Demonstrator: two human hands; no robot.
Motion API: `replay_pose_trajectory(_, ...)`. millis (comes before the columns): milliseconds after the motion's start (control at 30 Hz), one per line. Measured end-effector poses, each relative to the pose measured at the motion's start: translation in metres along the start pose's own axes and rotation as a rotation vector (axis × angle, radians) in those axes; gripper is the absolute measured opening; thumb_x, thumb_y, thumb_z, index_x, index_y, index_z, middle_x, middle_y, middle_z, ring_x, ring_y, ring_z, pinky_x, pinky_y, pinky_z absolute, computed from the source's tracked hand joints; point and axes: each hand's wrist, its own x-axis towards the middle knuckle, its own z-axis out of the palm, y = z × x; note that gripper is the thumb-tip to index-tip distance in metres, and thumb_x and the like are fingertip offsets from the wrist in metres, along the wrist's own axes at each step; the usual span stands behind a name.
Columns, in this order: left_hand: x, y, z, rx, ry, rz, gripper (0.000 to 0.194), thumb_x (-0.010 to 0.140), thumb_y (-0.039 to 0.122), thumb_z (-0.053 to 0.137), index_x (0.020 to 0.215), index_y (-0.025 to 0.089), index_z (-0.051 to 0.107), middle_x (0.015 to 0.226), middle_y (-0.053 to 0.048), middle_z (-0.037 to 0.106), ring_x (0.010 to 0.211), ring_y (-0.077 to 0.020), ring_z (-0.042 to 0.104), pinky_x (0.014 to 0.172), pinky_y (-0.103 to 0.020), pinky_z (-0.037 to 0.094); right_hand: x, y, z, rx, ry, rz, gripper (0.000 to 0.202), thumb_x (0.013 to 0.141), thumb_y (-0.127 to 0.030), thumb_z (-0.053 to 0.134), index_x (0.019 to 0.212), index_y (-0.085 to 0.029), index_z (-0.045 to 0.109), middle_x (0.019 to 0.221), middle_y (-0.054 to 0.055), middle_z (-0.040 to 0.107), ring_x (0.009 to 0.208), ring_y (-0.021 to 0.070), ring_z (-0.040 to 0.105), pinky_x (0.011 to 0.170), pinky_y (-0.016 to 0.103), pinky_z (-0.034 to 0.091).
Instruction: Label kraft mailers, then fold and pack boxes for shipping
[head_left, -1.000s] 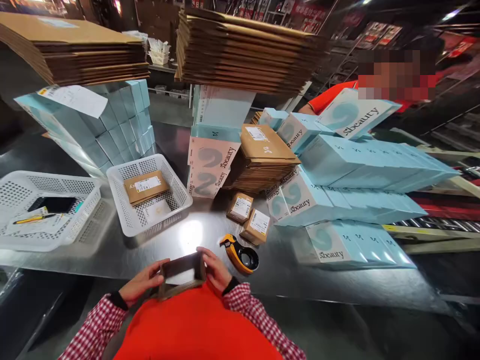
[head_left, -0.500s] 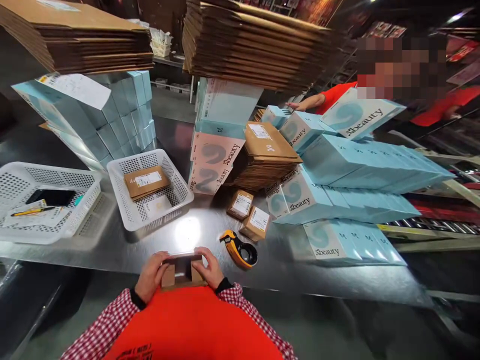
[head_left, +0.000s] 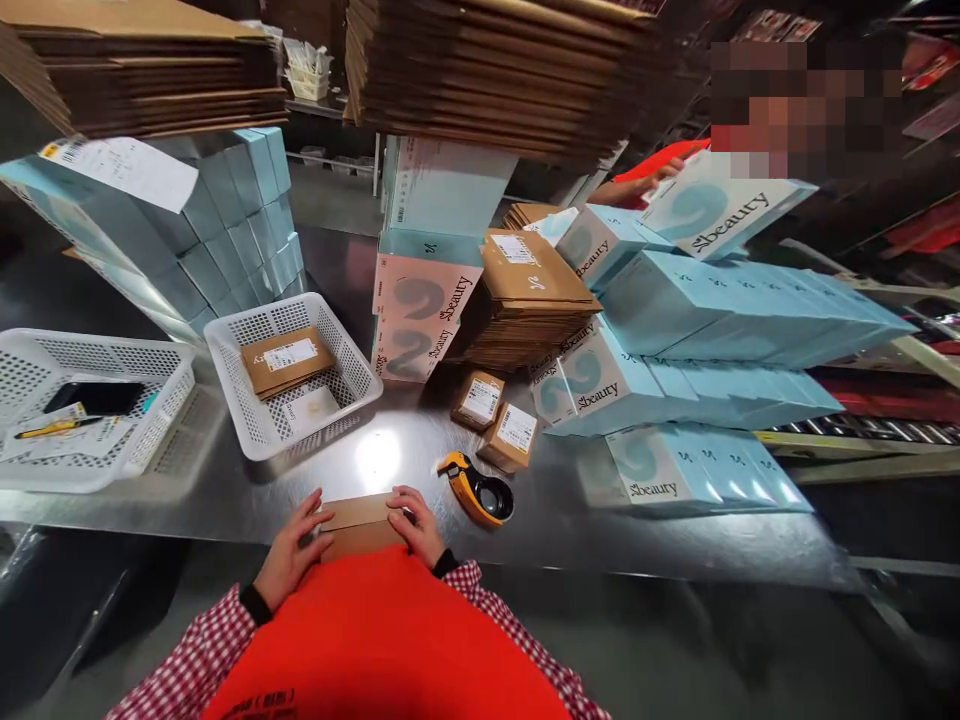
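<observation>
A small brown cardboard box (head_left: 358, 528) sits at the table's front edge against my orange apron, its top covered by cardboard panels. My left hand (head_left: 295, 545) holds its left end, fingers curved and a little apart. At the opposite end, my right hand (head_left: 418, 530) grips the right corner with the fingers over the top. To the right of that hand lies an orange and black tape dispenser (head_left: 480, 493). Behind the dispenser stand two small labelled cartons, one nearer (head_left: 510, 437) and one farther (head_left: 478, 398).
A white basket (head_left: 247, 430) holds labelled flat cardboard; another basket (head_left: 161, 430) holds a phone and a yellow cutter. Stacked light-blue boxes (head_left: 675, 300) fill the right side. Folded cardboard (head_left: 487, 80) is piled high at the back. A co-worker's hand (head_left: 660, 175) is at the far right.
The box was open at the top with its side flaps folded in; a panel now covers the opening. My left hand has loosened and shifted slightly left. The co-worker's hand has moved right.
</observation>
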Motion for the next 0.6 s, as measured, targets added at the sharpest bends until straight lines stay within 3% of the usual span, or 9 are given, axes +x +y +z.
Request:
replay_pose_trajectory(67, 0.001, -0.006, 0.004, 0.103, 0.037, 0.078, 0.040, 0.089, 0.045, 0.045, 0.114, 0.021, 0.065, 0.143, -0.012, 0.046, 0.131, -0.0282, 0.042, 0.108, -0.046, 0.038, 0.001, 0.000, 0.001, 0.016, 0.025, 0.008, 0.035, 0.077, -0.055, 0.060, 0.088, -0.022, 0.065, 0.116, 0.009, 0.052, 0.110, 0.0232, 0.052, 0.091, 0.038, 0.044)
replay_pose_trajectory(133, -0.001, -0.013, 0.001, 0.267, -0.041, 0.224, 0.041, 0.092, 0.040, 0.040, 0.124, 0.022, 0.060, 0.140, -0.010, 0.050, 0.135, -0.0277, 0.037, 0.110, -0.048, 0.034, 0.000, 0.000, 0.002, 0.019, 0.040, 0.010, 0.034, 0.078, -0.053, 0.059, 0.088, -0.021, 0.065, 0.115, 0.009, 0.052, 0.107, 0.0225, 0.052, 0.089, 0.036, 0.045)
replay_pose_trajectory(233, -0.003, -0.023, -0.004, 0.542, -0.214, 0.424, 0.058, 0.087, 0.045, 0.052, 0.139, 0.024, 0.041, 0.146, -0.012, 0.041, 0.139, -0.0334, 0.027, 0.109, -0.054, 0.032, -0.003, 0.000, 0.004, 0.019, 0.043, 0.008, 0.031, 0.078, -0.051, 0.059, 0.088, -0.022, 0.065, 0.114, 0.008, 0.053, 0.104, 0.0211, 0.053, 0.087, 0.034, 0.046)
replay_pose_trajectory(300, -0.001, -0.026, -0.002, 0.649, -0.227, 0.519, 0.066, 0.080, 0.045, 0.062, 0.140, 0.027, 0.039, 0.148, -0.014, 0.036, 0.140, -0.0376, 0.022, 0.107, -0.059, 0.031, 0.000, 0.000, 0.005, 0.036, 0.047, 0.008, 0.032, 0.077, -0.051, 0.059, 0.088, -0.022, 0.065, 0.114, 0.008, 0.053, 0.107, 0.0213, 0.052, 0.089, 0.034, 0.045)
replay_pose_trajectory(367, 0.008, -0.021, 0.004, 0.592, -0.178, 0.557, 0.055, 0.082, 0.039, 0.062, 0.133, 0.026, 0.048, 0.146, -0.015, 0.038, 0.140, -0.0382, 0.020, 0.106, -0.062, 0.030, 0.012, -0.003, 0.003, 0.046, 0.064, 0.042, 0.035, 0.076, -0.053, 0.059, 0.088, -0.021, 0.066, 0.114, 0.008, 0.055, 0.111, 0.0223, 0.050, 0.095, 0.036, 0.042)
replay_pose_trajectory(433, 0.021, -0.009, 0.010, 0.346, -0.122, 0.440, 0.046, 0.082, 0.037, 0.061, 0.125, 0.022, 0.056, 0.141, -0.015, 0.043, 0.139, -0.0362, 0.023, 0.109, -0.060, 0.026, 0.031, -0.010, -0.005, 0.047, 0.057, 0.108, 0.040, 0.077, -0.056, 0.056, 0.090, -0.020, 0.066, 0.111, 0.009, 0.059, 0.110, 0.0231, 0.051, 0.100, 0.039, 0.039)
replay_pose_trajectory(500, 0.035, 0.007, 0.010, 0.006, -0.085, 0.137, 0.050, 0.076, 0.042, 0.067, 0.120, 0.020, 0.058, 0.136, -0.013, 0.048, 0.134, -0.0329, 0.033, 0.112, -0.054, 0.026, 0.053, -0.021, -0.016, 0.041, 0.004, 0.169, 0.047, 0.080, -0.059, 0.050, 0.101, -0.020, 0.066, 0.113, 0.009, 0.061, 0.108, 0.0229, 0.054, 0.100, 0.042, 0.040)
replay_pose_trajectory(600, 0.055, 0.020, 0.001, -0.324, -0.058, -0.315, 0.052, 0.074, 0.056, 0.061, 0.112, 0.020, 0.059, 0.113, -0.009, 0.063, 0.110, -0.0278, 0.056, 0.098, -0.048, 0.045, 0.073, -0.044, -0.030, -0.077, -0.128, 0.108, 0.054, 0.087, -0.058, 0.040, 0.126, -0.023, 0.054, 0.133, 0.009, 0.051, 0.120, 0.0214, 0.047, 0.103, 0.042, 0.037)
